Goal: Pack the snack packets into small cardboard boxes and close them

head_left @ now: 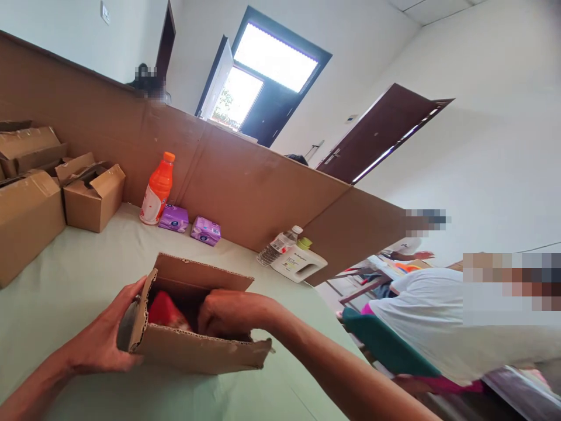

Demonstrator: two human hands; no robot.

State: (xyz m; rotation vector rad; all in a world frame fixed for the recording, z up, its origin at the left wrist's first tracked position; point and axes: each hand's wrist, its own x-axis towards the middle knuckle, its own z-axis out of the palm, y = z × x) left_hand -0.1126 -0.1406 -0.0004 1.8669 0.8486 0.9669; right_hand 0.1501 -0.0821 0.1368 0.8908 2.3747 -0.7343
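An open cardboard box [193, 351] sits on the table in front of me, its flaps raised. My left hand [105, 330] grips the box's left end, thumb low and fingers along the outside. Inside the box lies a red item [165, 311], perhaps a packet, only partly visible. My right hand [230, 313] reaches down into the box from the right, just beside the red item. Its fingers are curled, and what they hold, if anything, is hidden by the hand and the box wall.
Other cardboard boxes [94, 199] stand at the left. Along the cardboard partition [263, 193] are an orange bottle [158, 190], two purple tissue packs [205, 231], a clear water bottle [280, 247] and a white jug [300, 263]. A person in white [429, 310] sits at the right, beyond the table.
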